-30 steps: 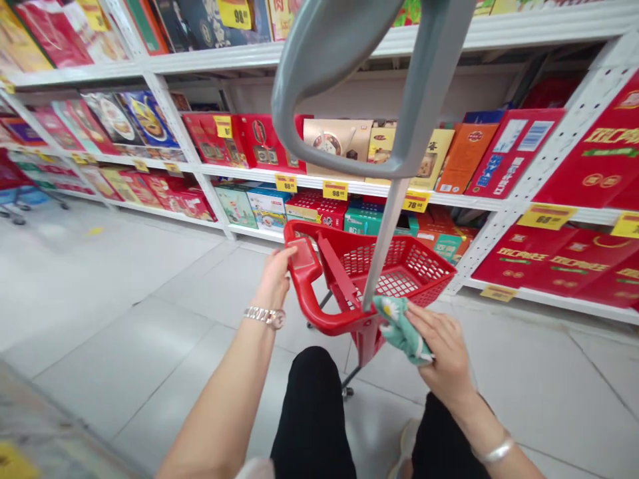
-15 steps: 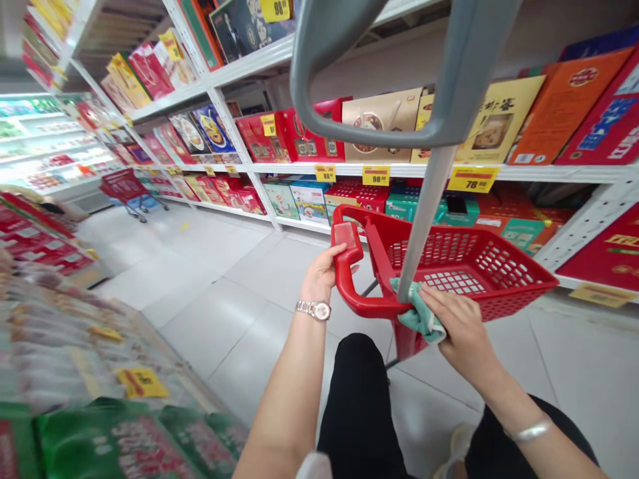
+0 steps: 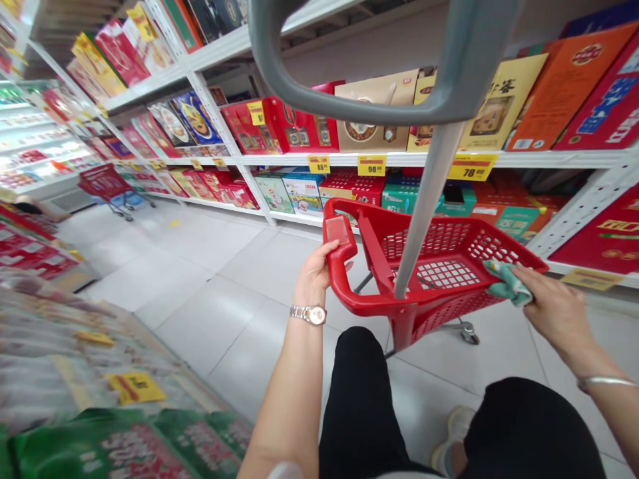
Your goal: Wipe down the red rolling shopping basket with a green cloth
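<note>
- White metal shelving [image 3: 549, 158], running from 9 to 3 o'clock across the upper field, stacked with boxed goods and yellow price tags. A pale grey tiled floor [image 3: 200, 279] lies below it.
- Red plastic mesh shopping basket [image 3: 379, 307], centre field, standing on the floor on small castors [image 3: 466, 332] just in front of the shelving.
  - Progress, as judged: wiping is in hand on the right-hand rim. The far end at 12 o'clock, the inside and the pull handle have no cloth on them. The plastic looks alike all round, so which parts are finished cannot be read.
  - Appearance: glossy, with perforated walls and base and a thick smooth rim. No dirt or wet streak is discernible.
- Grey plastic pull handle [image 3: 424, 206], rising from the basket's near end to a loop at 12 o'clock (very close to the camera, hence oversized).
- Left hand [image 3: 314, 273], at the basket's 9 o'clock. Its fingers are curled round the red loop grip at the near-left corner.
- Right hand [image 3: 554, 306], at the basket's 3 o'clock. Its fingers are closed down on a crumpled mint-green fabric cloth [image 3: 504, 283], pressing it against the right-hand rim.
- Metal wristwatch [image 3: 309, 314] on the left wrist and silver bangle [image 3: 604, 382] on the right.
</note>
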